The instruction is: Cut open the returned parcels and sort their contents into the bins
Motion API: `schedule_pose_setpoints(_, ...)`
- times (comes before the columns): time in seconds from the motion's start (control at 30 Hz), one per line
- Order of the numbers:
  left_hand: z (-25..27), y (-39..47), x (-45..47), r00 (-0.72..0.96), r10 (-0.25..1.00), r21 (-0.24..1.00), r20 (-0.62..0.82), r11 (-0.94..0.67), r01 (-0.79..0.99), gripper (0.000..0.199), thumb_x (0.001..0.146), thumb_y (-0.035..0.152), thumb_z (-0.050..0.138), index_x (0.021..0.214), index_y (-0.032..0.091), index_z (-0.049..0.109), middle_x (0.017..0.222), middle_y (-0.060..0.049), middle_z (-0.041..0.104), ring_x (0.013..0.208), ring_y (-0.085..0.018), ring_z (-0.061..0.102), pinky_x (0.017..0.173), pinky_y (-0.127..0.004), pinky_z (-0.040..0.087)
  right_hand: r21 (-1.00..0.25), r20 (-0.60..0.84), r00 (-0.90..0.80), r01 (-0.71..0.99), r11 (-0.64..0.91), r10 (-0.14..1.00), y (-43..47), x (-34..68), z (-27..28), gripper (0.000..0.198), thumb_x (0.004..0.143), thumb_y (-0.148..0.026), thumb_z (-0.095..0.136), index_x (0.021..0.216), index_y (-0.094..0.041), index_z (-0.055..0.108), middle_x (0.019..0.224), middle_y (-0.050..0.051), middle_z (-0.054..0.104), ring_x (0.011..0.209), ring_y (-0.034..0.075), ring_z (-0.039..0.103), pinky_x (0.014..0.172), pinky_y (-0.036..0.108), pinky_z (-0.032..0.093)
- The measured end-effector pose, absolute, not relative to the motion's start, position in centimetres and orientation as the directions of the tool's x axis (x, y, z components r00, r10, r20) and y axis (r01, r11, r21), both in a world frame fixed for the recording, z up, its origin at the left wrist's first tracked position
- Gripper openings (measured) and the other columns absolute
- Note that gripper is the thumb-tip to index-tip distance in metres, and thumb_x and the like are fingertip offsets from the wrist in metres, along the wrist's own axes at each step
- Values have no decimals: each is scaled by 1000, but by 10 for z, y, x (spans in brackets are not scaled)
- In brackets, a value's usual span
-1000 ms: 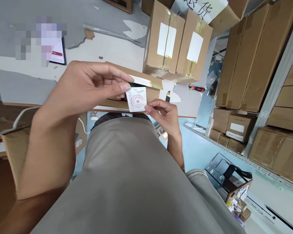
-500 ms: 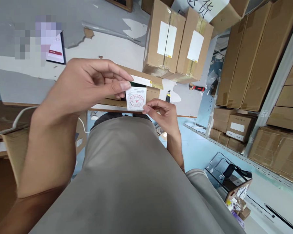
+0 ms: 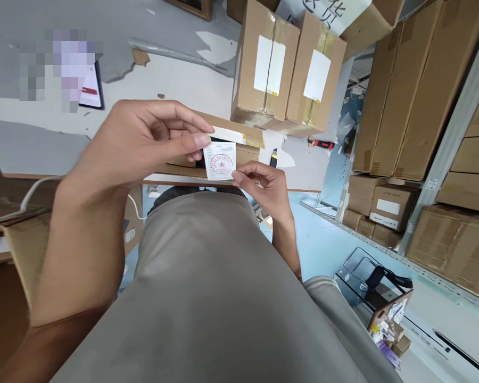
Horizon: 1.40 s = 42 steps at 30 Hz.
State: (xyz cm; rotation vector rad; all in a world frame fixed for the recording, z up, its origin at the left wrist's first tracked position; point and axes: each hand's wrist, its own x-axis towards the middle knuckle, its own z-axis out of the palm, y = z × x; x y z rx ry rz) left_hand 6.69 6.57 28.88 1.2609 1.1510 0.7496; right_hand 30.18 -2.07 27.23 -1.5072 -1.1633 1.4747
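Note:
A small white slip of paper (image 3: 220,151) with fine print and a round red star stamp is held up before me. My left hand (image 3: 159,130) pinches its upper left corner between thumb and fingers. At the lower right corner, my right hand (image 3: 263,183) grips it between thumb and forefinger. Under the slip, at the table's near edge, lies an open cardboard box (image 3: 249,154), with a white label on its flap (image 3: 231,135). My hands and the slip hide part of this box and what is inside it.
Two taped cartons (image 3: 265,64) stand behind the box. A yellow-black cutter (image 3: 273,158) and a red-black cutter (image 3: 323,144) lie on the table at right. A phone (image 3: 91,90) rests at left. Shelves of cartons (image 3: 387,96) line the right side; an open carton (image 3: 24,255) stands lower left.
Both hands still grip the slip, which sits very slightly further left in view. The table and cartons have also shifted a little left with the camera.

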Motion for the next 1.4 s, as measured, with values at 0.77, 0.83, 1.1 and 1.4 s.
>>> schedule_pose_setpoints(0.77, 161, 51, 76, 540, 748, 698, -386, -146, 701, 40, 111, 26, 57, 132, 24, 92, 140, -8, 89, 133, -32, 83, 121, -45, 62, -331, -641, -237, 943, 15, 730, 9, 305, 188, 43, 130, -32, 45, 149, -20, 82, 156, 11, 81, 128, 27, 77, 101, 36, 56)
schedule_pose_setpoints(0.83, 150, 53, 89, 577, 687, 635, -442, -215, 742, 45, 112, 23, 53, 136, 23, 90, 141, -11, 88, 134, -35, 83, 120, -46, 63, -274, -652, -228, 960, 57, 724, 17, 300, 184, 45, 130, -30, 44, 161, -16, 73, 167, 14, 74, 129, 27, 76, 105, 37, 57)
schedule_pose_setpoints(1.1, 136, 34, 116, 502, 687, 430, -524, -296, 853, 47, 111, 21, 54, 148, 7, 80, 155, -27, 77, 141, -42, 79, 123, -49, 63, -71, -612, -165, 986, 153, 774, 15, 293, 199, 70, 120, -13, 29, 189, -13, 37, 175, 24, 60, 131, 29, 79, 108, 38, 65)
schedule_pose_setpoints(1.4, 170, 16, 58, 333, 870, 452, -364, -147, 880, 69, 109, 37, 71, 173, 14, 59, 189, -24, 46, 178, -47, 41, 144, -65, 42, 60, -598, 117, 993, -101, 793, 16, 323, 222, 69, 123, -19, 34, 191, -12, 30, 170, 30, 58, 128, 33, 81, 107, 43, 70)
